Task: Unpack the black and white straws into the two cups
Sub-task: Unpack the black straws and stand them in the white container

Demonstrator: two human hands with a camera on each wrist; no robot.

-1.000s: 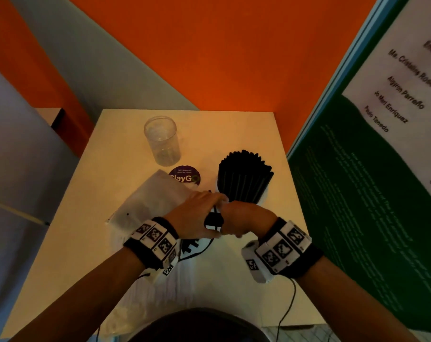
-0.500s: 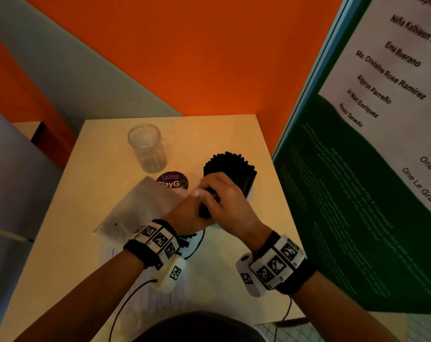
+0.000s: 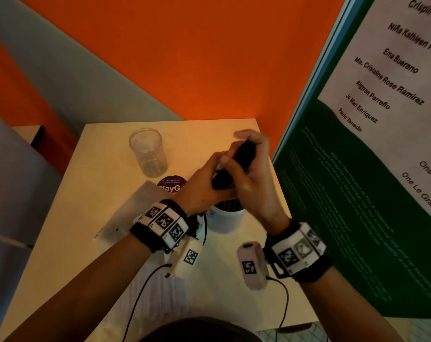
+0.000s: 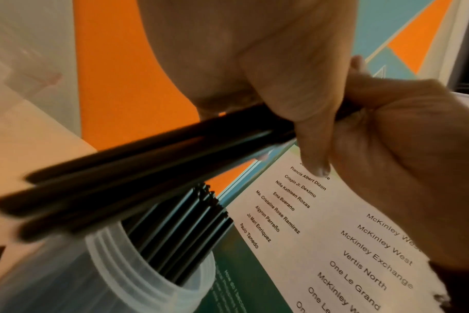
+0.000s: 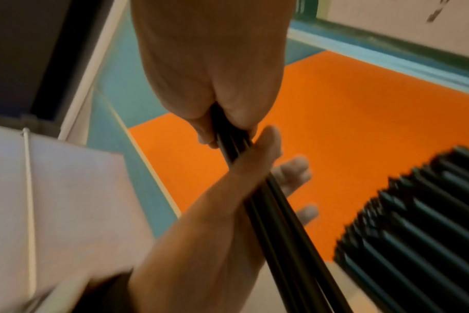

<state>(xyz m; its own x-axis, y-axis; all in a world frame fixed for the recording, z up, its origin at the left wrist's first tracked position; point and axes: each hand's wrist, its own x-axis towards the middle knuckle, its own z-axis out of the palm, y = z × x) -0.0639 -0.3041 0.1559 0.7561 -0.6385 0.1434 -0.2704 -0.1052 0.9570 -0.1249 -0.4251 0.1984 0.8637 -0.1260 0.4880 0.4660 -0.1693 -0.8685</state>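
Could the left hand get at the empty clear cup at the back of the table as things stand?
Probably not at once: the left hand and the right hand both grip a bundle of black straws. Once it lets go, the empty clear cup stands unobstructed.

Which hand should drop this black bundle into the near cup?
Right hand, probably: it grips the black straws at their far end, above the near cup. The left hand only steadies them.
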